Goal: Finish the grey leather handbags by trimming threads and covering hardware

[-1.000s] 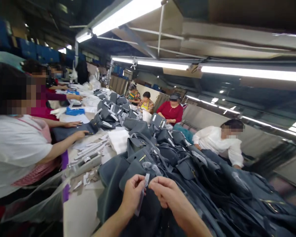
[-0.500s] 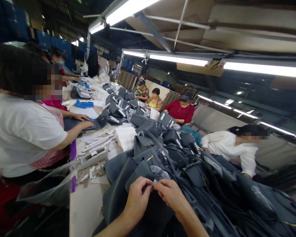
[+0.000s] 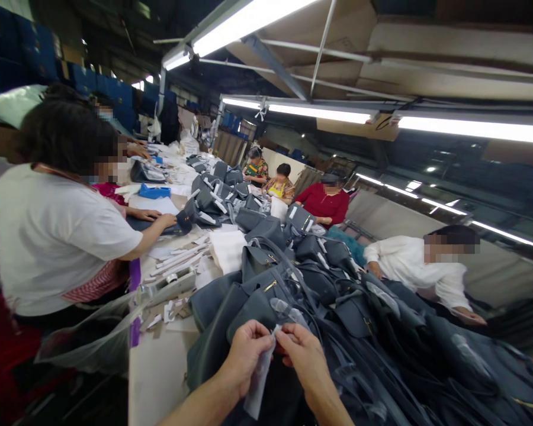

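A thin whitish, translucent strip (image 3: 258, 384) hangs down between my hands, its upper end pinched at the fingertips. My left hand (image 3: 245, 354) is closed, thumb and fingers together on the strip's left side near the top. My right hand (image 3: 302, 354) pinches the top end from the right. Whether the strip is plastic or thin paper cannot be made out. Just beyond my fingers lies a dark grey handbag (image 3: 255, 305) with a gold zip, and crumpled clear wrapping (image 3: 288, 312) rests against it.
More dark grey bags (image 3: 355, 313) pile up ahead and to the right, some with white strips. White paper scraps (image 3: 177, 260) lie on the pale table (image 3: 157, 367) at left. A co-worker (image 3: 66, 231) handles a bag there; another person (image 3: 411, 260) bends over at the right.
The whitish strip now hangs in full view below my fingers; before, only a small bit showed at the fingertips. The co-worker at left appears further right, and the person at right has moved an arm.
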Demonstrator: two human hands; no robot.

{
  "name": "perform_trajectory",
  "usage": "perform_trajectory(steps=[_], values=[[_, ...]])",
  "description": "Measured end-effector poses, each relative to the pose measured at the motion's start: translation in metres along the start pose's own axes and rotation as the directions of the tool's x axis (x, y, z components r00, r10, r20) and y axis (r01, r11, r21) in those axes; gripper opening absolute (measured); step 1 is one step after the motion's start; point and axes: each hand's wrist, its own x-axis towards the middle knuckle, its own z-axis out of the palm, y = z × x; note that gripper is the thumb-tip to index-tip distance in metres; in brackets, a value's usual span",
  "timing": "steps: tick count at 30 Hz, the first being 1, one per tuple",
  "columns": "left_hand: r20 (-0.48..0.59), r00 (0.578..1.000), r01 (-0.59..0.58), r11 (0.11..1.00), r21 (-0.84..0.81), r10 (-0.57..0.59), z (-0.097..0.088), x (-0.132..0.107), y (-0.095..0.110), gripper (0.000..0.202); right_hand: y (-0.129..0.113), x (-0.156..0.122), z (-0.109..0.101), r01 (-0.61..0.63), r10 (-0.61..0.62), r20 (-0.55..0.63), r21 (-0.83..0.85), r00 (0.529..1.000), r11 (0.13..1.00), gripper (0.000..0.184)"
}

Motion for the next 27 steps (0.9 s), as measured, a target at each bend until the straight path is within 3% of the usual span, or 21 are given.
perform_trajectory(steps=[3, 6, 8, 11, 14, 16, 21, 24, 27], values=[[-0.002, 0.999, 0.034, 0.995, -0.095, -0.034, 0.001, 0.000, -0.003, 0.031, 0.000, -0.005, 0.003, 0.015, -0.028, 0.086, 0.140, 0.996, 0.990, 0.041], [0.069, 0.986, 0.161, 0.965, -0.205, -0.150, 0.000, 0.002, 0.000, 0.030, 0.000, -0.008, 0.003, -0.066, -0.002, 0.177, 0.379, 0.984, 0.923, 0.043], [0.123, 0.965, 0.257, 0.936, -0.239, -0.234, -0.003, 0.005, 0.006, 0.028, 0.002, -0.007, 0.001, -0.116, 0.004, 0.220, 0.503, 0.975, 0.857, 0.043], [0.206, 0.915, 0.394, 0.882, -0.260, -0.348, -0.008, 0.009, 0.016, 0.024, 0.009, -0.004, 0.000, -0.136, -0.030, 0.278, 0.559, 0.960, 0.818, 0.045], [0.280, 0.864, 0.488, 0.834, -0.258, -0.419, -0.012, 0.008, 0.020, 0.025, 0.017, 0.000, -0.001, -0.102, -0.073, 0.282, 0.559, 0.957, 0.823, 0.049], [0.295, 0.857, 0.496, 0.831, -0.253, -0.422, -0.012, 0.005, 0.017, 0.025, 0.021, 0.000, 0.000, -0.051, -0.099, 0.238, 0.553, 0.966, 0.831, 0.049], [0.290, 0.912, 0.362, 0.900, -0.242, -0.289, -0.008, -0.001, 0.005, 0.028, 0.025, -0.001, 0.002, 0.069, -0.157, 0.164, 0.445, 0.974, 0.893, 0.052], [0.252, 0.932, 0.318, 0.919, -0.233, -0.259, -0.005, -0.004, 0.003, 0.029, 0.025, -0.001, 0.002, 0.156, -0.193, 0.100, 0.300, 0.976, 0.941, 0.054], [0.214, 0.944, 0.295, 0.934, -0.203, -0.252, -0.003, -0.008, 0.004, 0.029, 0.019, -0.005, -0.005, 0.235, -0.248, 0.114, 0.116, 0.962, 0.965, 0.051]])
